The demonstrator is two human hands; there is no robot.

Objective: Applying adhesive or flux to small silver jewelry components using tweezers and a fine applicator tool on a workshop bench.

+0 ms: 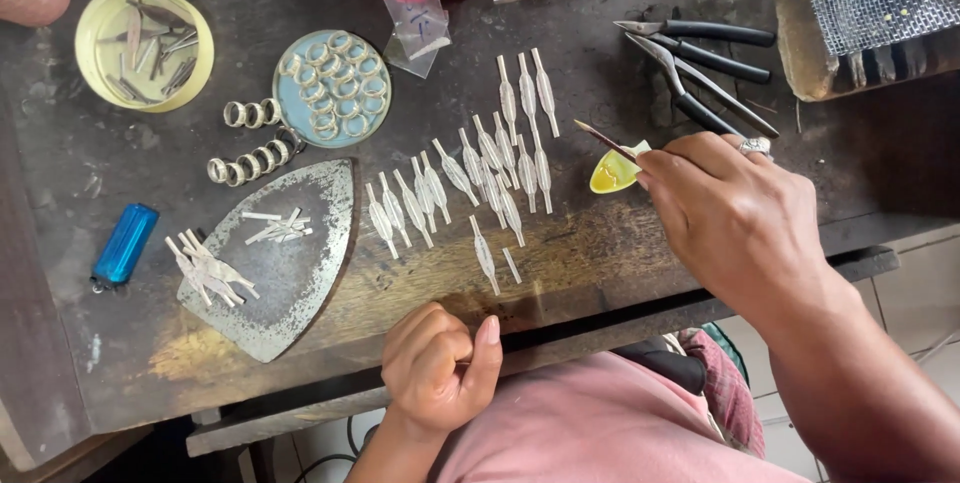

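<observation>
Silver pieces crowd our dark bench; we place everything from the small yellow dish. Far left of the dish lies a blue lighter, with a round yellow lid of metal scraps above it. Nearer, a worn iron-shaped plate carries two small heaps of silver strips, and above it sit ring stacks and a blue lid full of rings. Directly left of the dish the leaf-shaped silver pieces lie in loose rows, long axes running mostly away from us, a few slanted.

Our left hand rests at the bench edge, below and left of the dish, curled into a loose fist with the thumb up, holding nothing. Our right hand sits just right of the dish, fingers pinched around a thin brush. The brush's long axis slants up-left; its tip hangs just above the dish's left side, pointing toward the silver rows. The right hand is far nearer the dish and the closest pieces. Two black-handled pliers lie above the right hand.
</observation>
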